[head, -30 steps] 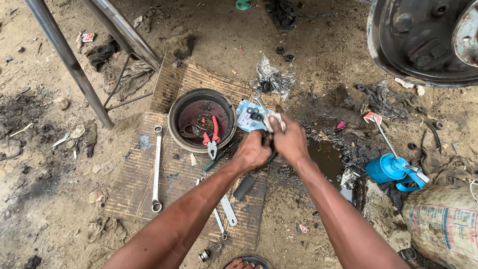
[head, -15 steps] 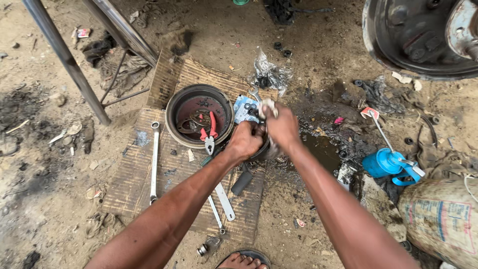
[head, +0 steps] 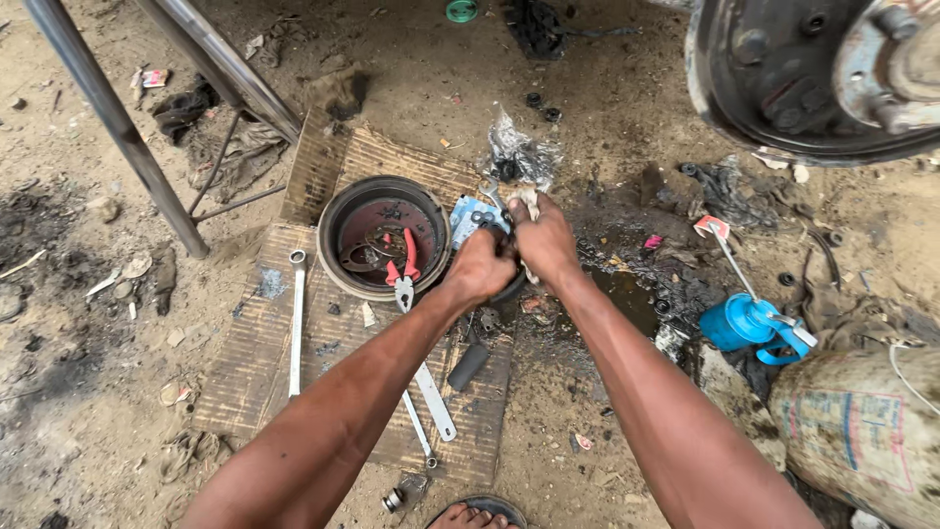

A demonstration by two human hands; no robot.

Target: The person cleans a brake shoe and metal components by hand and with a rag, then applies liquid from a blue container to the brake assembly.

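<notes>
My left hand (head: 480, 264) is closed around a dark round metal part (head: 511, 287) held just above the ground. Right against it, my right hand (head: 544, 241) presses a dirty whitish rag (head: 529, 200) onto the same part. Most of the part is hidden by the two hands. A light blue packet (head: 467, 218) lies just behind my left hand. To the left stands a rusty brake drum (head: 338, 217) with red-handled pliers (head: 407, 261) inside it.
A cardboard mat (head: 250, 367) carries a long spanner (head: 296, 323), a flat wrench (head: 432, 400) and a black cylinder (head: 468, 365). At the right are a blue oil can (head: 742, 323) and a sack (head: 862, 431). A wheel hub (head: 783, 69) hangs top right; metal stand legs (head: 108, 118) rise at the left.
Both hands have stayed together on the dark part and rag, shifting only slightly. The view has drifted a little.
</notes>
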